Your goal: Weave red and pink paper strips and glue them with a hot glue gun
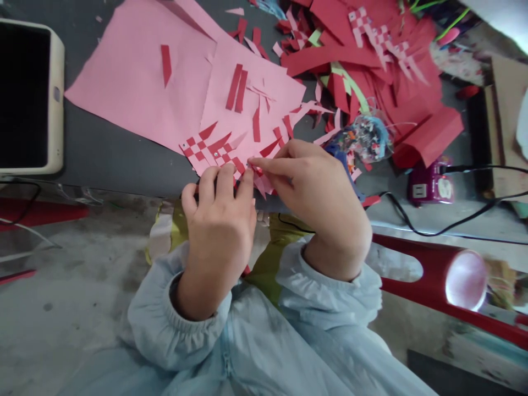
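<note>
Woven red-and-pink paper fish (198,151) with small round eyes lie in a row on a pink paper sheet (152,82), near the table's front edge. My left hand (223,212) reaches over the row with bent fingers, holding down a checkered paper fish (238,166) at its right end; my left thumb is mostly hidden. From the right, my right hand (315,190) closes thumb and index finger in a pinch at that same fish, beside my left index fingertip. A tiny speck shows at the pinch, too small to name.
Red paper strips (237,88) lie on the pink sheet. A heap of red paper (383,71) fills the right back. Nearby are a clear bag of small eyes (369,137), a purple device (431,184) with a black cable, a tablet-like device (58,99) and a red stool (433,272).
</note>
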`<state>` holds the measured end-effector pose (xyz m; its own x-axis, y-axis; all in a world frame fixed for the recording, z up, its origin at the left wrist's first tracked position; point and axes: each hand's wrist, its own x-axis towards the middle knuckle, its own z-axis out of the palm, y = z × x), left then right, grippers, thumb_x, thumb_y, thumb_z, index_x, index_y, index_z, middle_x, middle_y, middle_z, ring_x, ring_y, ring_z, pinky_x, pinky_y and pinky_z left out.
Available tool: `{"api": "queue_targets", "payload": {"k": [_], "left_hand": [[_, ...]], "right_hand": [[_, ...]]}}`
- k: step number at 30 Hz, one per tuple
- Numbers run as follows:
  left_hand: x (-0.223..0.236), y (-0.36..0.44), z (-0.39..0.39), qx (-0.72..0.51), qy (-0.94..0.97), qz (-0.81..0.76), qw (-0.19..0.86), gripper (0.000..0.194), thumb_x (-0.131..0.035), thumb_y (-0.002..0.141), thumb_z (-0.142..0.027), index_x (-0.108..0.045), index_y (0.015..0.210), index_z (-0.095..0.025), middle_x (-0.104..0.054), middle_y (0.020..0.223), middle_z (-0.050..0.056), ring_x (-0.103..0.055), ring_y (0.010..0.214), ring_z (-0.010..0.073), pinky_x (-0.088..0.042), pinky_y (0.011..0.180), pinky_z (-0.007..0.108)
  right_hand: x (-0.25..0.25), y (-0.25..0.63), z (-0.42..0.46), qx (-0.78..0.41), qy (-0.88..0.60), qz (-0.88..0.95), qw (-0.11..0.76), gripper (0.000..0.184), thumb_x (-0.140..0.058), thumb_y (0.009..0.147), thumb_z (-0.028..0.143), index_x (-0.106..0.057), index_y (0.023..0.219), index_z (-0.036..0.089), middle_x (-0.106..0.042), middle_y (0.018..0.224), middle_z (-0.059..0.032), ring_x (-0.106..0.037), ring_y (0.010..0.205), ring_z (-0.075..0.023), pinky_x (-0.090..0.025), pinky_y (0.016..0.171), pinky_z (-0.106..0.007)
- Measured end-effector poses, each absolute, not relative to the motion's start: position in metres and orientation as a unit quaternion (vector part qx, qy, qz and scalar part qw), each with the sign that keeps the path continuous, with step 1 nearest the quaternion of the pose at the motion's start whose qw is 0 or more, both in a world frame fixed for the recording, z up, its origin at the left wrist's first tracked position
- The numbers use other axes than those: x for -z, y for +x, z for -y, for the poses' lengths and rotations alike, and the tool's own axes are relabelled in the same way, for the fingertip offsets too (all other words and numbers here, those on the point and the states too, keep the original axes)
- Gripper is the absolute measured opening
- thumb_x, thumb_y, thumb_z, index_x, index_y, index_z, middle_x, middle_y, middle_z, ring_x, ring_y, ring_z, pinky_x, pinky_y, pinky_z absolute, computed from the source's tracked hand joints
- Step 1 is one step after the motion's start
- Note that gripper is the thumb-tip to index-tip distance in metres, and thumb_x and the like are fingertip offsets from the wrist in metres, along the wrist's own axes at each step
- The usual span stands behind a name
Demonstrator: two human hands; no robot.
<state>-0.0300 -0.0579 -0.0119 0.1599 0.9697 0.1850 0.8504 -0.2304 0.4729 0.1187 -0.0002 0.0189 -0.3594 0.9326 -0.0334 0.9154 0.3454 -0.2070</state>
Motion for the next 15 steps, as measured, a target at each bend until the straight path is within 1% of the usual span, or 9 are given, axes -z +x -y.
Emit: {"api": "queue_targets", "payload": {"k": [4, 8, 12, 15], "left_hand": [[0.011, -0.031, 0.058, -0.219, 0.752, -0.608, 0.132, 0.038, -0.046, 0.097, -0.022, -0.064, 0.13, -0.019, -0.063, 0.136, 0.018, -0.056, 0.125, 0.0373, -0.04, 0.094, 0.056], [0.012, -0.032, 0.059, -0.228, 0.749, -0.608, 0.134, 0.038, -0.048, 0.096, -0.021, -0.063, 0.13, -0.02, -0.063, 0.136, 0.016, -0.056, 0.126, 0.0362, -0.04, 0.095, 0.055], [0.014, -0.032, 0.059, -0.236, 0.749, -0.606, 0.13, 0.039, -0.048, 0.095, -0.02, -0.062, 0.132, -0.021, -0.063, 0.135, 0.016, -0.056, 0.125, 0.036, -0.04, 0.095, 0.054], [0.014, -0.031, 0.059, -0.235, 0.75, -0.605, 0.123, 0.04, -0.046, 0.096, -0.021, -0.062, 0.132, -0.02, -0.063, 0.135, 0.018, -0.055, 0.124, 0.0368, -0.039, 0.094, 0.056]], "right_hand": [[-0.019, 0.116, 0.005, -0.074, -0.555, 0.828, 0.014, 0.043, -0.042, 0.099, 0.019, -0.075, 0.125, 0.023, -0.063, 0.085, -0.0106, -0.057, 0.085, -0.0247, -0.045, 0.076, -0.036], [-0.018, 0.112, 0.011, -0.042, -0.556, 0.83, -0.012, 0.044, -0.04, 0.099, 0.016, -0.072, 0.129, 0.018, -0.064, 0.089, -0.0128, -0.058, 0.088, -0.0265, -0.045, 0.076, -0.037], [-0.017, 0.111, 0.012, -0.043, -0.555, 0.831, -0.007, 0.045, -0.038, 0.099, 0.016, -0.072, 0.129, 0.02, -0.064, 0.087, -0.0121, -0.057, 0.087, -0.0249, -0.045, 0.074, -0.036], [-0.017, 0.113, 0.01, -0.063, -0.548, 0.834, 0.006, 0.045, -0.038, 0.099, 0.015, -0.072, 0.128, 0.019, -0.065, 0.088, -0.0124, -0.057, 0.085, -0.0237, -0.045, 0.075, -0.036]]}}
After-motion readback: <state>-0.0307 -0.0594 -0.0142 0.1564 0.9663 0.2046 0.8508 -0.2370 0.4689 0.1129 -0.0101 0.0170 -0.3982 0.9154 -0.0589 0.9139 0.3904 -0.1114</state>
